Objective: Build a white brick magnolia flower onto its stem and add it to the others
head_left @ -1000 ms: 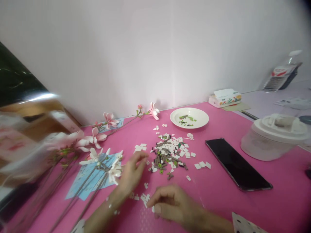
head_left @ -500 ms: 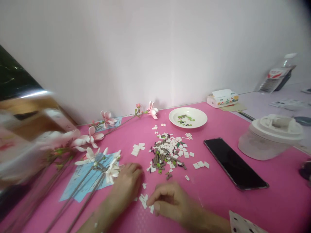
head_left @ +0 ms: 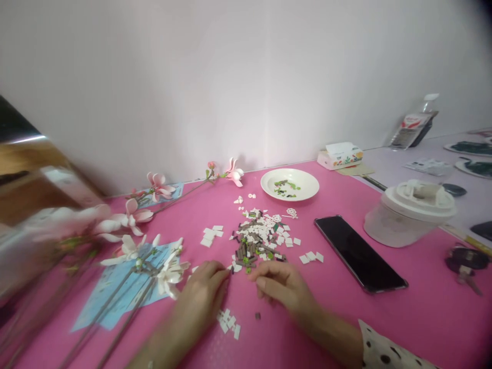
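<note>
White and brown plastic bricks (head_left: 255, 240) lay heaped just past the fingertips of the left hand (head_left: 203, 293) and the right hand (head_left: 280, 286), whose fingers curled loosely together, their tips almost at the pile's lower edge, with nothing visibly pinched between them. Compared with the earlier frame, the right hand had moved up off the small cluster of white tiles (head_left: 228, 323), which now lay uncovered below and between the hands, a lone dark brick (head_left: 257, 316) sat just beside them, and the hands stood closer together.
</note>
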`<state>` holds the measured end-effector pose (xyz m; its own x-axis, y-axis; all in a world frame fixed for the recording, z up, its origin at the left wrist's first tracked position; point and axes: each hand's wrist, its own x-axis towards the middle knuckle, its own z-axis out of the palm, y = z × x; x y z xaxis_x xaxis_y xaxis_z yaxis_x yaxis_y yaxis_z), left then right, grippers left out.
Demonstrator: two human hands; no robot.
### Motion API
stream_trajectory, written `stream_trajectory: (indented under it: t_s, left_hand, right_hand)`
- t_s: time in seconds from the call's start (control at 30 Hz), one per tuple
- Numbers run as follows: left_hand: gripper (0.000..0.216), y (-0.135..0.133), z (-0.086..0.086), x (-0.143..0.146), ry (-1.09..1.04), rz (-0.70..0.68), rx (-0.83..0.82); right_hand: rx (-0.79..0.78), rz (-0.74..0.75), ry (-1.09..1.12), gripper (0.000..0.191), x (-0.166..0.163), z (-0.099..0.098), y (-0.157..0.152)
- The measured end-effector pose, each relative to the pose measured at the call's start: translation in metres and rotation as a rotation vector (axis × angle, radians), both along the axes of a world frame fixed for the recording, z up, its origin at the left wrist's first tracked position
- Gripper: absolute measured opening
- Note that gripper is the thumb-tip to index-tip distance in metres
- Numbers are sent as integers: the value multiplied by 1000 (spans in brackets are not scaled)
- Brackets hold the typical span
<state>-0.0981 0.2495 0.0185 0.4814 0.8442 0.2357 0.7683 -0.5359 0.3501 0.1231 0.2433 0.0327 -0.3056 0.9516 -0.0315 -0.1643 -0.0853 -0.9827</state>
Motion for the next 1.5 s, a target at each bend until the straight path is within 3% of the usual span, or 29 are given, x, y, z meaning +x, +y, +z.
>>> stream_trajectory:
  t_s: [0.33, 0.4, 0.5, 0.57, 0.67, 0.77, 0.93, 1.1, 1.23, 1.4, 1.5]
  left_hand:
    - [35, 1, -5, 0, -31, 12, -16]
    - [35, 1, -6, 0, -24, 3, -28]
    - [33, 0, -6, -1, -40, 8, -42]
    - [32, -2, -5, -4, -63, 17, -52]
    - [31, -2, -5, -9, -119, 34, -80]
    - [32, -2, -4, -14, -203, 54, -126]
    - [34, -4, -2, -16, -315, 37, -190]
    - [33, -7, 4, -14, -486, 18, -227]
    - [32, -9, 8, -17, -586, 111, -182]
    - [33, -10, 8, -18, -586, 169, -189]
    - [33, -10, 9, -16, -586, 181, -218]
  right_hand:
    - [147, -194, -216, 14, 4, -5, 17]
    - [343, -171, -323, 15, 3, -6, 15]
    - [777, -62, -530, 29, -1, -6, 9]
    - [912, 39, -633, 36, -5, -4, 3]
    - [904, 168, -744, 42, -11, 1, -4]
    - [881, 197, -830, 45, -12, 1, -4]
    - [868, 83, -939, 42, -4, -8, 6]
    - [967, -27, -802, 34, 0, -10, 11]
    - [998, 143, -665, 26, -4, 0, 6]
    - [1040, 431, -680, 18, -8, 5, -1]
    - [1028, 460, -728, 19, -8, 0, -2]
